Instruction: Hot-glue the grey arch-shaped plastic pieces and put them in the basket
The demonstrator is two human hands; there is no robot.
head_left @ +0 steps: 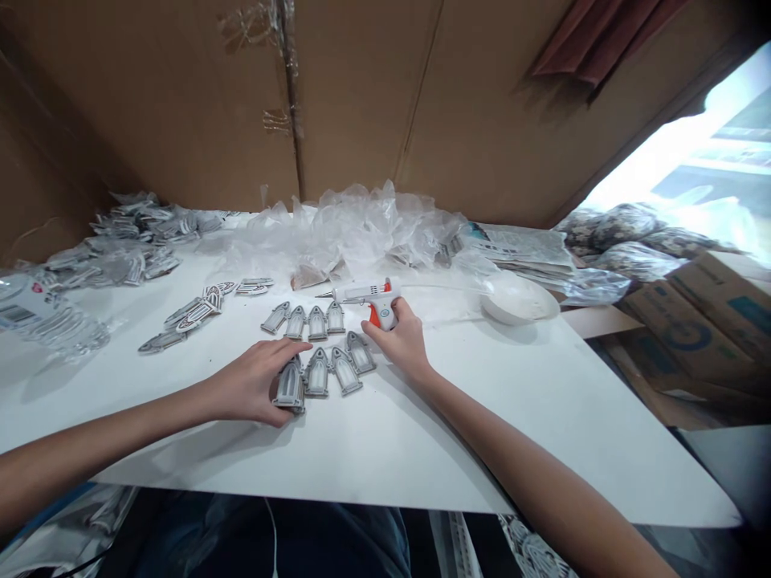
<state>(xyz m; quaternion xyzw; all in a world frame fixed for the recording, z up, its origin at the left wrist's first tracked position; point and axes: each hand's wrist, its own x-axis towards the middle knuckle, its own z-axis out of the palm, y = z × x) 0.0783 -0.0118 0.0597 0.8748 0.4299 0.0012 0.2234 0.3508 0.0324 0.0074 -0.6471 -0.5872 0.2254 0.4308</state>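
My right hand (pixel 405 339) is wrapped round the handle of a white glue gun (pixel 365 294) with an orange trigger, its nozzle pointing left. My left hand (pixel 262 381) grips the sides of a small stack of grey arched window-shaped pieces (pixel 290 387) on the table. Beside that stack, more grey arched pieces (pixel 317 374) lie in a short row to the right. Just beyond them runs a second row of similar arched pieces (pixel 316 323), below the glue gun's nozzle.
Crumpled clear plastic bags (pixel 373 229) lie along the cardboard wall (pixel 361 96). A white bowl (pixel 521 301) stands to the right, a plastic bottle (pixel 48 317) lies at left. Loose arched pieces (pixel 201 309) and bagged ones (pixel 144 233) cover the left side of the white table (pixel 482 433).
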